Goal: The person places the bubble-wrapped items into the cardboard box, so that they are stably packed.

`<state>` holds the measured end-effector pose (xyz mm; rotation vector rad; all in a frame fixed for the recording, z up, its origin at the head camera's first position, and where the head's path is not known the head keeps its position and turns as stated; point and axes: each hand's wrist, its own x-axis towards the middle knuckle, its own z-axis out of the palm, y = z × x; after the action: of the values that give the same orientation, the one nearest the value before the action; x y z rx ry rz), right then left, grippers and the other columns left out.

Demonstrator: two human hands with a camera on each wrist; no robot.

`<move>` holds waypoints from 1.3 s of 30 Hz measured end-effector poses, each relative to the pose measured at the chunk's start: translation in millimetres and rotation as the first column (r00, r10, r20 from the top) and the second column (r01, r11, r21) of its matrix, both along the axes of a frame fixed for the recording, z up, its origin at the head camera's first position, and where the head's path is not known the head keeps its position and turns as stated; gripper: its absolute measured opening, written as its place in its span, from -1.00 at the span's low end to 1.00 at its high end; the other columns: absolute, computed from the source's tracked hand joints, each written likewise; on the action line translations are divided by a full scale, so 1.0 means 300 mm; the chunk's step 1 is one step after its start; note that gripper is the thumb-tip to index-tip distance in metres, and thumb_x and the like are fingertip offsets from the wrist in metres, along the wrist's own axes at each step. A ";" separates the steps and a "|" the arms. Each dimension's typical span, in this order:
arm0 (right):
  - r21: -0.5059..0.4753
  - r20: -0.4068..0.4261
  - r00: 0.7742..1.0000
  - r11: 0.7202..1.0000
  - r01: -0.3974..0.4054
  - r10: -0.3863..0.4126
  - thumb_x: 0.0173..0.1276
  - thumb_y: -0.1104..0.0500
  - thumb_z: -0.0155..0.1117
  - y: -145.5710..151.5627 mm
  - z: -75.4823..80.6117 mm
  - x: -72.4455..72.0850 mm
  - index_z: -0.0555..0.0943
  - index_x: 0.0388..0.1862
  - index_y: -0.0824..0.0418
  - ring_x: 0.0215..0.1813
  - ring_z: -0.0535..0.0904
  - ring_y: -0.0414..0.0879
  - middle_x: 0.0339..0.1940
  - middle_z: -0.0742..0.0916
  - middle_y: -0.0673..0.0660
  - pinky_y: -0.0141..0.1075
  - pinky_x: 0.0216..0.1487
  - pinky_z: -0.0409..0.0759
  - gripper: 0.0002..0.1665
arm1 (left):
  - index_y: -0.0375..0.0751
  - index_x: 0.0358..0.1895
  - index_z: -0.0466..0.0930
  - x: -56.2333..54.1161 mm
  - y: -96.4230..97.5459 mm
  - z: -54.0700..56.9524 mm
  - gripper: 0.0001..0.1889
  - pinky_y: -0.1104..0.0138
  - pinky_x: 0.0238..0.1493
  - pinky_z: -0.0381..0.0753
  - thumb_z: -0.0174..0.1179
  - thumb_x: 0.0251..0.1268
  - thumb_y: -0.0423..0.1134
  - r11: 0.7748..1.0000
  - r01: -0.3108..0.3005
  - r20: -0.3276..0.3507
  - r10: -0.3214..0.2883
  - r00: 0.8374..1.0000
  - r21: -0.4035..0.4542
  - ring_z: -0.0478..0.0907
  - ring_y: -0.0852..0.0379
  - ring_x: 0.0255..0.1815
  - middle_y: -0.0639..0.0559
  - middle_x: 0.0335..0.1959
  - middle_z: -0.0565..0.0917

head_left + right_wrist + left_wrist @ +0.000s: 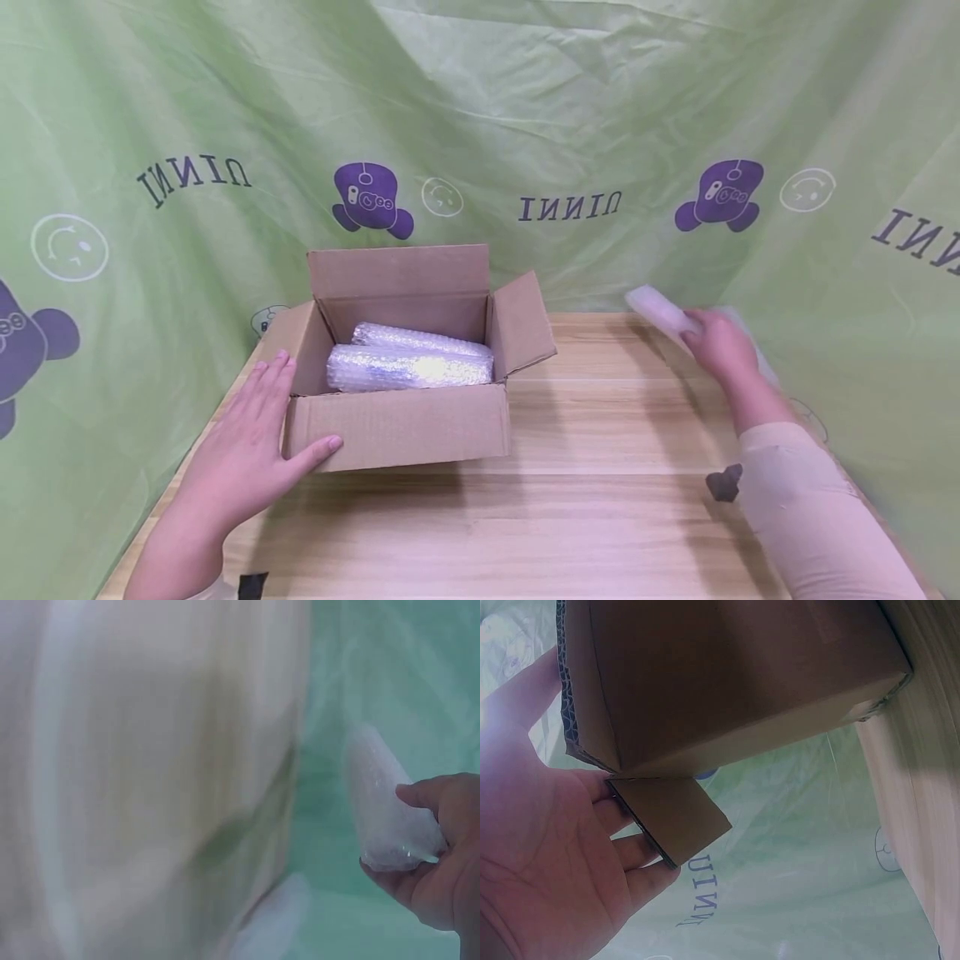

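Note:
An open cardboard box (397, 429) stands on the table, its flaps spread outward. Inside lie two silvery bubble-wrapped bundles (408, 368), side by side. My left hand (243, 446) rests against the box's left front corner with fingers extended. In the left wrist view its fingers lie along the small side flap (671, 814), while the thumb reaches over the larger flap. Off to the right, my right hand (723, 346) grips a whitish bubble-wrapped bundle (390, 802) between thumb and fingers. What the wrapping holds cannot be made out.
Beyond the right hand lies another whitish, translucent item (752, 342), partly hidden by the hand and forearm. A green printed curtain (585, 100) hangs around the back and sides of the wooden table (600, 508).

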<state>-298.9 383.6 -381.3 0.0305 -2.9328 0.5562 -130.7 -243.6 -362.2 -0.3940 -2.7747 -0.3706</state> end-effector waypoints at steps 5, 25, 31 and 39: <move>-0.011 -0.066 0.997 0.999 -0.049 0.048 0.47 0.08 0.12 -0.055 0.074 0.002 0.40 0.37 0.35 0.27 0.35 0.50 0.28 0.48 0.52 0.38 0.28 0.25 -0.42 | -0.20 0.60 -0.23 0.000 0.001 0.002 0.14 0.23 0.62 -0.37 0.18 0.18 0.37 1.000 0.001 -0.006 -0.001 1.000 -0.012 -0.19 -0.21 0.62 -0.13 0.62 -0.12; -0.102 -0.162 0.973 0.979 -0.179 0.162 0.46 -0.06 0.18 -0.266 0.344 0.078 0.42 0.42 0.10 0.37 0.34 0.36 0.39 0.47 0.32 0.34 0.35 0.22 -0.39 | -0.17 0.60 -0.24 -0.001 0.004 0.003 0.14 0.25 0.61 -0.40 0.17 0.18 0.38 1.000 -0.001 -0.002 0.001 1.000 -0.005 -0.18 -0.21 0.62 -0.12 0.63 -0.13; -0.099 -0.219 0.950 0.964 -0.247 0.221 0.44 -0.03 0.22 -0.362 0.416 0.096 0.45 0.40 0.03 0.39 0.36 0.28 0.39 0.51 0.22 0.29 0.39 0.23 -0.42 | -0.17 0.60 -0.25 0.004 0.002 0.001 0.14 0.25 0.61 -0.40 0.17 0.19 0.37 1.000 -0.003 0.000 0.003 1.000 0.002 -0.20 -0.20 0.62 -0.11 0.63 -0.13; -0.131 -0.282 0.901 0.916 -0.378 0.331 0.39 0.01 0.29 -0.491 0.454 0.077 0.52 0.35 0.02 0.41 0.39 0.18 0.37 0.54 0.16 0.19 0.42 0.29 -0.45 | -0.18 0.60 -0.25 0.004 0.000 -0.004 0.14 0.28 0.61 -0.43 0.17 0.19 0.37 1.000 -0.002 -0.005 0.002 1.000 0.006 -0.20 -0.20 0.62 -0.12 0.63 -0.13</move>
<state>-275.7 236.4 -245.0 0.5839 -2.6216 0.8052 -129.5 -243.7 -363.4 -0.3896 -2.7681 -0.3774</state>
